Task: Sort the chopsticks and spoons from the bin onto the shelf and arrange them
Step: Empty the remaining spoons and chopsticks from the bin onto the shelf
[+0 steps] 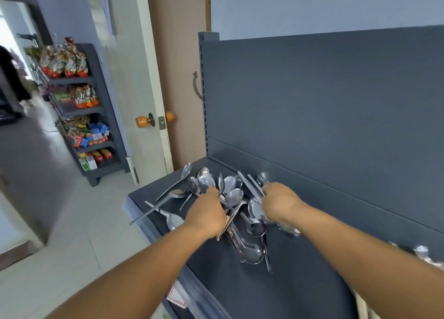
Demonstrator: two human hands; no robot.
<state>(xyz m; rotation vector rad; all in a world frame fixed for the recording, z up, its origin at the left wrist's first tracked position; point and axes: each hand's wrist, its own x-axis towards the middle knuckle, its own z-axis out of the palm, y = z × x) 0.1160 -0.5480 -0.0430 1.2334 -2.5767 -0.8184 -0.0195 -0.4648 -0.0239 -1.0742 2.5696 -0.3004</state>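
Far to the left of the spoon pile (225, 198), across the tiled floor (79, 222), a grey rack (105, 117) stocked with coloured snack packets (64, 63) is seen against the wall. Nearer the pile, still on its left, a pale door (141, 78) with an orange knob (140, 121) is seen standing open.

The pile itself is spread over the left end of a dark grey shelf (276, 282), whose upright back panel (324, 102) rises behind it. Along the pile's left fringe several long-handled spoons (173, 186) are laid loosely, and one handle is seen jutting past the shelf's front edge. At the pile's near side a deep-bowled ladle-type spoon (252, 252) is laid with its bowl toward the viewer.

The left hand (206, 215) is placed on the pile's left half, fingers curled down among the bowls; a bundle of thin handles appears to be gripped beneath it, though the fingertips are hidden. The right hand (280, 202) is set on the pile's right half, closed around some slender metal pieces that may be chopsticks or handles; motion blur prevents telling which. A blurred spoon is seen below its wrist.

Well to the right of the pile, at the frame edge, more blurred metal utensils (422, 251) are seen on the shelf.
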